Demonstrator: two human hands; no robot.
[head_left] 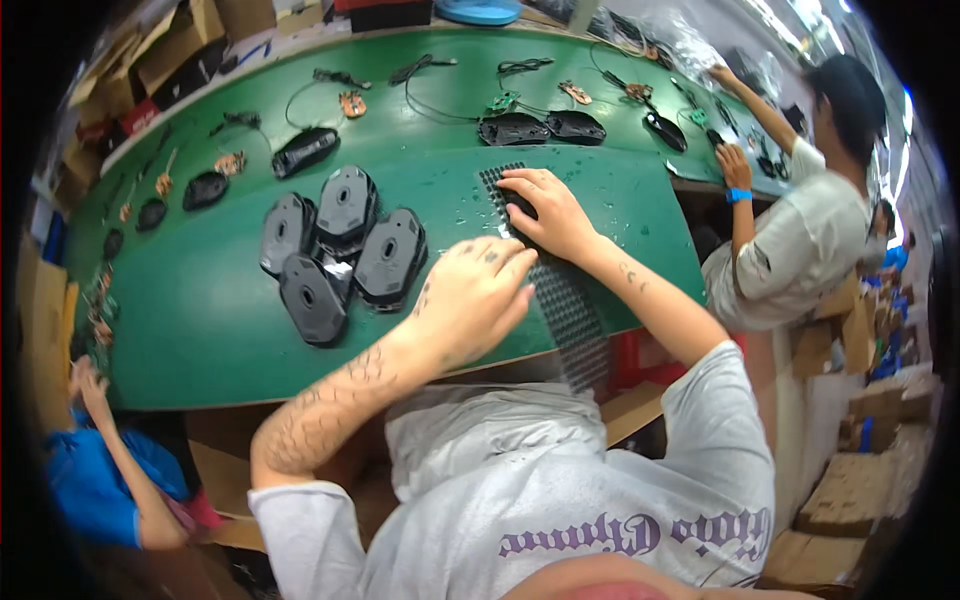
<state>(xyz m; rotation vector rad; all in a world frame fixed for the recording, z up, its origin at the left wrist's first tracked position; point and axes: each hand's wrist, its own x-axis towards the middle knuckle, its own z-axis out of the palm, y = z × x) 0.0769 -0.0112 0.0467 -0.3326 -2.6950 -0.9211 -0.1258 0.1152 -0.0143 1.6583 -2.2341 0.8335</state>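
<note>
A worker's right hand [545, 210] presses a small black pad onto a gridded sheet [560, 290] at the green table's [200, 330] near edge; the left hand [475, 295], fingers curled together, steadies it. Mouse shells [340, 250] wait left.

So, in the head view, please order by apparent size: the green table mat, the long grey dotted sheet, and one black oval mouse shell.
1. Green table mat
2. Long grey dotted sheet, partly hidden under the hands
3. Black oval mouse shell
</note>
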